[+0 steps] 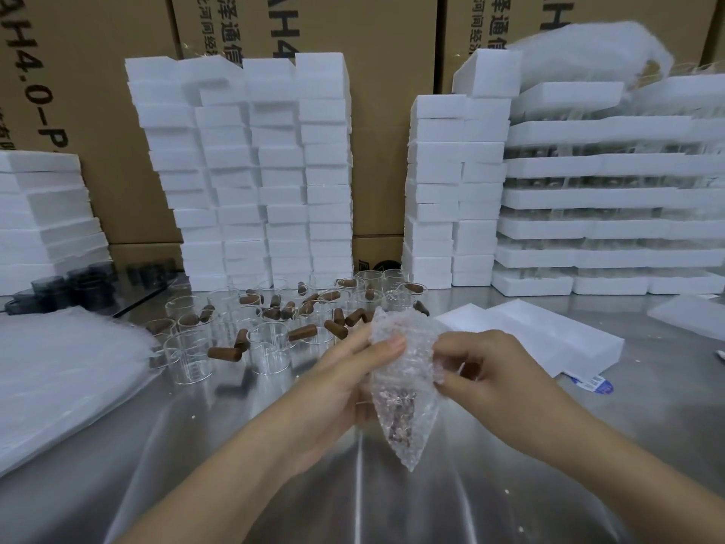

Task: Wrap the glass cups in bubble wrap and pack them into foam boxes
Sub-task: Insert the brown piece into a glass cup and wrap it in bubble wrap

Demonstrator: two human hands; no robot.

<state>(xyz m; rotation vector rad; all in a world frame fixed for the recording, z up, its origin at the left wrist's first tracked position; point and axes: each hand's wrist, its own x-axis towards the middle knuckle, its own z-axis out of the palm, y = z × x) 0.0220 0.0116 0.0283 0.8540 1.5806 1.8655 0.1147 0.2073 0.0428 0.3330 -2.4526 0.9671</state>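
Bubble wrap (404, 371), crinkled, gripped by both hands

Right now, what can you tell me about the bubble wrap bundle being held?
The bubble wrap bundle is clear plastic film, crumpled round something brownish inside, tapering to a loose point at the bottom. It is held tilted above the steel table: the left hand grips its side, thumb on front; the right hand pinches its other edge.

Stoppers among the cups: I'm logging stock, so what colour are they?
Brown; the head view shows the stoppers scattered among clear cups.
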